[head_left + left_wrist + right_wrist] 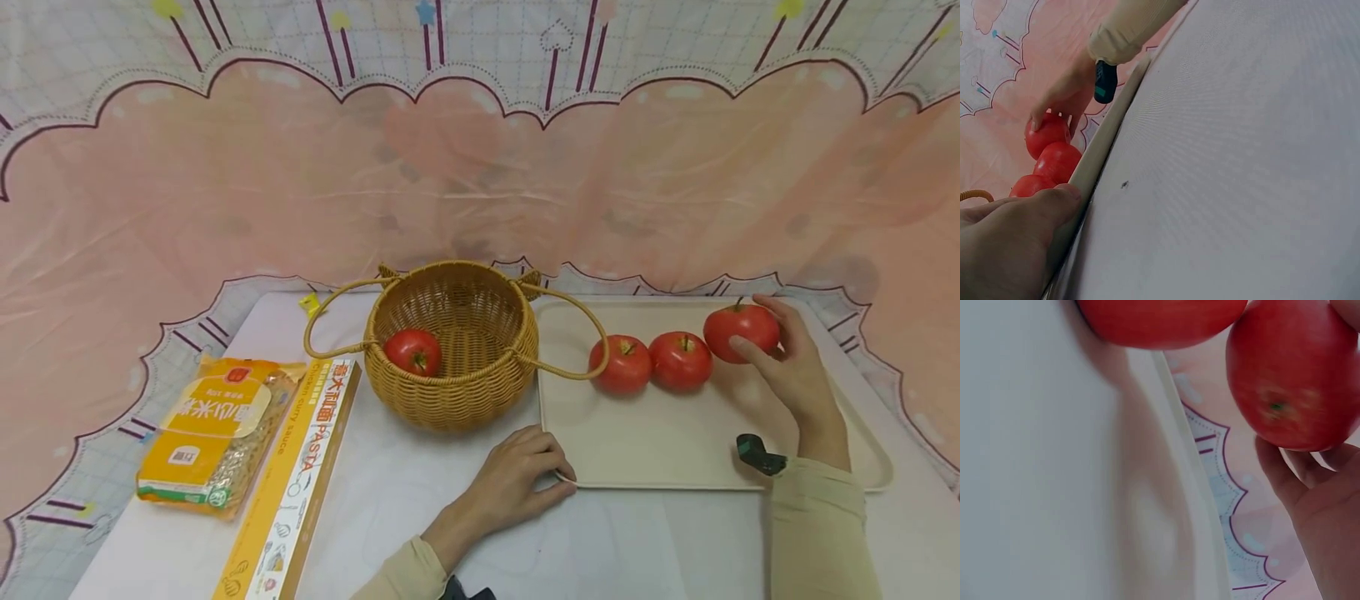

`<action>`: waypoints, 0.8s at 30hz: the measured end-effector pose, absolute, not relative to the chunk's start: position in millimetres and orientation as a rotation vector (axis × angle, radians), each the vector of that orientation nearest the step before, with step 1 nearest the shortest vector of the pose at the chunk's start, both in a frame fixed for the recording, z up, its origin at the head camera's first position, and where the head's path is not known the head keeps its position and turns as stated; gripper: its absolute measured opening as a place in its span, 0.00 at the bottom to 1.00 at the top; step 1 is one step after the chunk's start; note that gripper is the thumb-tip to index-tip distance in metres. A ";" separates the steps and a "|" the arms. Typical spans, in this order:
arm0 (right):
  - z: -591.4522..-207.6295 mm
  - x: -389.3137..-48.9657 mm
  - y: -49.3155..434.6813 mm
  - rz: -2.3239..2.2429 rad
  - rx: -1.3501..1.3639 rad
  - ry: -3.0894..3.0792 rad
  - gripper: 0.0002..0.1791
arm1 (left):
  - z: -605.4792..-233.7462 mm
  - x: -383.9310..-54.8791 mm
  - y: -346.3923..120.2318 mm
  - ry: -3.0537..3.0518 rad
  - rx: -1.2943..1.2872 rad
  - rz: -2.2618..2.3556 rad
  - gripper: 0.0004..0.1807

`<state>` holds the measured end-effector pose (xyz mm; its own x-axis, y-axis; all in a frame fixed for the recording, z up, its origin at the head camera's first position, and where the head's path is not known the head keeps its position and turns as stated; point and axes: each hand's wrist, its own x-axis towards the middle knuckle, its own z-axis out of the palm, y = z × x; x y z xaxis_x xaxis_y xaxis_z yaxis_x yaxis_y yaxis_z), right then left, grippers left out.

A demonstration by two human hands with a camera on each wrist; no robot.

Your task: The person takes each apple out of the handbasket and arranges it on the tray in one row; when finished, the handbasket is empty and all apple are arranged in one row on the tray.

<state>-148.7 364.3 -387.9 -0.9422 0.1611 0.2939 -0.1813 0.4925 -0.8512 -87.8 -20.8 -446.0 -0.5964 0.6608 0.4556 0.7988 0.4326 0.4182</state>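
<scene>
My right hand (802, 375) holds a red apple (738, 332) between thumb and fingers, raised above the right part of a beige tray (645, 450). In the right wrist view the held apple (1291, 381) shows its underside. Two more apples, one left (622, 365) and one right (681, 361), sit side by side on the tray. My left hand (510, 479) grips the tray's near left corner, its thumb along the rim in the left wrist view. A woven basket (450, 408) with one apple (414, 352) inside stands left of the tray.
The basket's two loop handles spread sideways, the right handle (573, 372) reaching over the tray. On the left lie a long pasta box (292, 483) and an orange-yellow food bag (213, 433). A small yellow object (310, 303) is behind them. A patterned curtain (480, 183) hangs behind the table.
</scene>
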 end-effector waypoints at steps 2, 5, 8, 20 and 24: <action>-389.9 -147.9 367.0 1.412 -0.002 -2.430 0.36 | -445.9 -87.6 -20.7 -2.466 -1.278 -0.906 0.04; -392.4 -146.4 370.9 1.388 -0.049 -2.472 0.35 | -445.3 -87.6 -20.5 -2.470 -1.278 -0.901 0.04; -394.6 -146.0 374.1 1.411 -0.091 -2.490 0.34 | -444.9 -87.7 -20.5 -2.475 -1.276 -0.903 0.04; -404.7 -139.0 384.8 1.463 -0.185 -2.583 0.31 | -443.6 -87.6 -20.0 -2.482 -1.275 -0.891 0.04; -409.8 -139.3 385.8 1.604 -0.117 -2.472 0.30 | -443.3 -87.9 -19.8 -2.476 -1.271 -0.891 0.04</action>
<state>-139.3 385.8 -409.8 -0.9784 0.1699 0.1176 -0.0382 0.4107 -0.9110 -87.9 -19.8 -443.3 -0.6022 0.6618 0.4465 0.7946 0.4426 0.4157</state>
